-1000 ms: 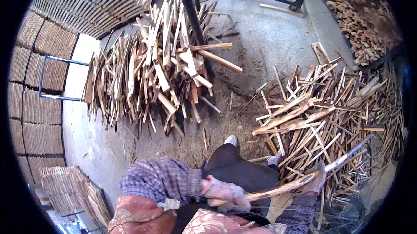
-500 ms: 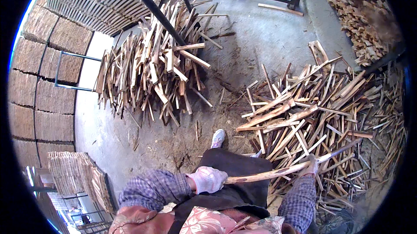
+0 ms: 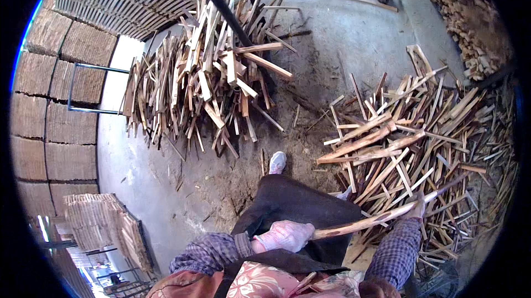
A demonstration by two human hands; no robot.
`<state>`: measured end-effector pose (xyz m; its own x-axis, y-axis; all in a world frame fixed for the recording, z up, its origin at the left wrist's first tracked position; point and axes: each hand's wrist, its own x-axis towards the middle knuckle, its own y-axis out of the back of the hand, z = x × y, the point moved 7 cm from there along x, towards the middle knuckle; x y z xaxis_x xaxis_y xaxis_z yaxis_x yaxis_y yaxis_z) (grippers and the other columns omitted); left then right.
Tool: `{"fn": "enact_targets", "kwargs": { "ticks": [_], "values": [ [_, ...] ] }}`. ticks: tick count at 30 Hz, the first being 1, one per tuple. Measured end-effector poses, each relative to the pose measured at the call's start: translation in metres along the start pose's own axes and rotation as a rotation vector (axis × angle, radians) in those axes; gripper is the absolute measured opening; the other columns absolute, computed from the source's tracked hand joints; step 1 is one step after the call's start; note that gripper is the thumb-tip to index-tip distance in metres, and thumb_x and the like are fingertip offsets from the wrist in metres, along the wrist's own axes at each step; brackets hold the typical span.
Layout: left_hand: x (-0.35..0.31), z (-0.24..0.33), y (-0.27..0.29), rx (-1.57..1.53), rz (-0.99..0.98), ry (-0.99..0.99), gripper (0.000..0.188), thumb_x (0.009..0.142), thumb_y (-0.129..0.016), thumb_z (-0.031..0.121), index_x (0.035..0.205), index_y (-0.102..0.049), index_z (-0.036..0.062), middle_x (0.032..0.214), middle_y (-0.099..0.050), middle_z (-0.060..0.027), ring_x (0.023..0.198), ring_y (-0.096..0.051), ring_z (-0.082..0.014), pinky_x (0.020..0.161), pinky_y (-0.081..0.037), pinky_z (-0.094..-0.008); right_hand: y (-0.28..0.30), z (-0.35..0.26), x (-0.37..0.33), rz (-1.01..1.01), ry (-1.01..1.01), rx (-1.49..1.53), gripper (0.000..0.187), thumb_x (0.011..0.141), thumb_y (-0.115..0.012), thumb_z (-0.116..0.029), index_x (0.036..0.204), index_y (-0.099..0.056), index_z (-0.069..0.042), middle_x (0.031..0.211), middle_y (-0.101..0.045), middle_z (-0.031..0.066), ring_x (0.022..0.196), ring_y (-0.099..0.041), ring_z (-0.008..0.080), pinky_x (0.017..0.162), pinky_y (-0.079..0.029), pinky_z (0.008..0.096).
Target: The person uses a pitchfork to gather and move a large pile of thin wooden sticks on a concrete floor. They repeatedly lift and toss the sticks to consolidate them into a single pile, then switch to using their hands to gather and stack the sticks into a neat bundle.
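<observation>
A long, slightly bent wooden strip [image 3: 365, 220] lies across the front of my body at a slant, its far end up to the right. My left hand [image 3: 285, 236], in a whitish knit glove, is closed round its near end by my dark apron [image 3: 276, 201]. Farther along, my gloved right hand [image 3: 418, 207] grips the same strip from the side, its fingers partly hidden. Beyond that hand, the strip's tip reaches over a loose heap of split wood strips [image 3: 381, 137] on the right.
Another heap of wood strips [image 3: 193, 82] stands ahead on the left, against a dark metal post [image 3: 221, 7]. Stacked bundles of wood [image 3: 72, 121] line the left side. A pile of short wood pieces [image 3: 470, 21] fills the far right. Debris litters the concrete floor [image 3: 144, 170].
Both hands have shifted a little to the right with the wooden strip between them. My view has turned slightly, and my leg under the apron has moved.
</observation>
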<state>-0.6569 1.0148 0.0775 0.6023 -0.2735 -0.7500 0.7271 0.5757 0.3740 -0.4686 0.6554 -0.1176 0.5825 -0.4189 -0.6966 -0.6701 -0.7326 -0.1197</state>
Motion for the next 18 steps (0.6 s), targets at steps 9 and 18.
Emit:
{"fn": "enact_targets", "kwargs": {
  "ticks": [9, 18],
  "values": [
    [-0.049, -0.168, 0.135, 0.265, -0.054, 0.170, 0.039, 0.076, -0.059, 0.052, 0.092, -0.057, 0.0161, 0.076, -0.064, -0.0108, 0.071, -0.063, -0.0319, 0.062, -0.050, -0.0427, -0.114, 0.079, -0.090, -0.025, 0.205, -0.031, 0.022, 0.078, -0.059, -0.018, 0.097, -0.054, -0.006, 0.076, -0.055, 0.0067, 0.068, -0.055, 0.0226, 0.064, -0.049, 0.0352],
    [-0.011, -0.298, 0.110, 0.409, -0.268, 0.321, 0.053, 0.067, -0.064, 0.056, 0.104, -0.062, 0.0191, 0.088, -0.066, -0.0103, 0.084, -0.064, -0.0295, 0.074, -0.049, -0.0403, -0.130, 0.177, -0.087, 0.443, -0.192, -0.104, 0.024, 0.067, -0.068, -0.013, 0.082, -0.055, -0.001, 0.063, -0.053, 0.0073, 0.048, -0.054, 0.0213, 0.044, -0.047, 0.0334]
  ]
}}
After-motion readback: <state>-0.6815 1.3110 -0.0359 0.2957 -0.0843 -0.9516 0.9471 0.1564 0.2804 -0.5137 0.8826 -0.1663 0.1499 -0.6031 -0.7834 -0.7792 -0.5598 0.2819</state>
